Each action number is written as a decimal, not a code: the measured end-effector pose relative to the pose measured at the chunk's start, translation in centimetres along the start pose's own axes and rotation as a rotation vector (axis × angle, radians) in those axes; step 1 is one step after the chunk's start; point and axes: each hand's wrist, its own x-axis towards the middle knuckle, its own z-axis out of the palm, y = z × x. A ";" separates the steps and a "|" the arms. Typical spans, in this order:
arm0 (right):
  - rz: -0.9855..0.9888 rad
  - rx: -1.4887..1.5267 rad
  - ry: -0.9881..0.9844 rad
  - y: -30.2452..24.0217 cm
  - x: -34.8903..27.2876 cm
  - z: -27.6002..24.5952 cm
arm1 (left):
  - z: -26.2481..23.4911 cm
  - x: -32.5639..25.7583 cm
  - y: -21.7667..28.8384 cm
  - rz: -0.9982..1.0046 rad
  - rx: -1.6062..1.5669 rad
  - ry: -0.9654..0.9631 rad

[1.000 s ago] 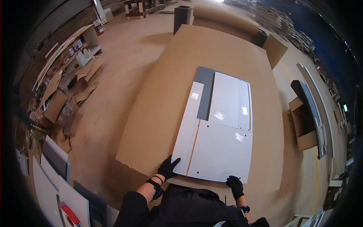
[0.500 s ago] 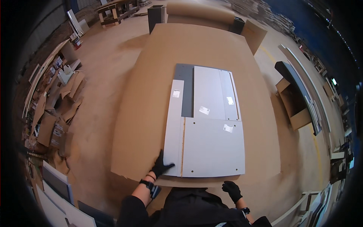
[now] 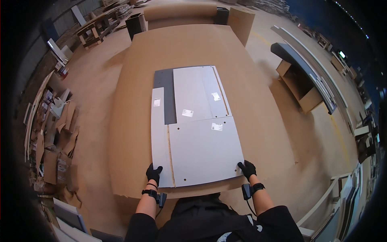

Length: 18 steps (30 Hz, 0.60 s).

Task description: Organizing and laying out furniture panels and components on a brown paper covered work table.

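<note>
A stack of flat furniture panels lies on a large brown cardboard sheet in front of me. On top are a large pale grey panel [image 3: 205,153] with small holes, a narrow grey panel [image 3: 158,133] along the left and another grey panel [image 3: 191,88] at the far side. A darker grey panel [image 3: 170,105] shows beneath them. My left hand [image 3: 154,173], in a black glove, grips the near left edge, thumb on top. My right hand [image 3: 247,168], also gloved, grips the near right edge likewise. The fingers of both are partly hidden at the edges.
The cardboard sheet [image 3: 129,121] extends around the stack. Beyond it stands a big cardboard roll [image 3: 181,13] between dark box-like supports. Scrap cardboard [image 3: 54,149] is heaped at the left. An open wooden cabinet piece [image 3: 300,86] stands at the right, and leaning panels [image 3: 342,205] at the near right.
My right hand has come from off the near edge onto the stack's right edge. My left hand has closed round the left edge. The whole view has shifted, and the stack now appears further left.
</note>
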 end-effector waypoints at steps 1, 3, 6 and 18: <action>0.037 0.022 -0.012 -0.2 0.2 0.0 | 0.1 -0.3 0.7 0.016 0.049 0.015; 0.054 -0.002 -0.033 0.0 0.9 0.0 | 0.0 -0.7 1.6 0.044 0.141 0.041; 0.060 -0.012 -0.102 0.0 1.5 -0.2 | -0.5 -0.7 0.7 0.016 0.086 0.035; 0.057 -0.080 -0.221 0.0 3.6 -1.4 | -0.4 -1.0 4.2 -0.013 0.288 -0.011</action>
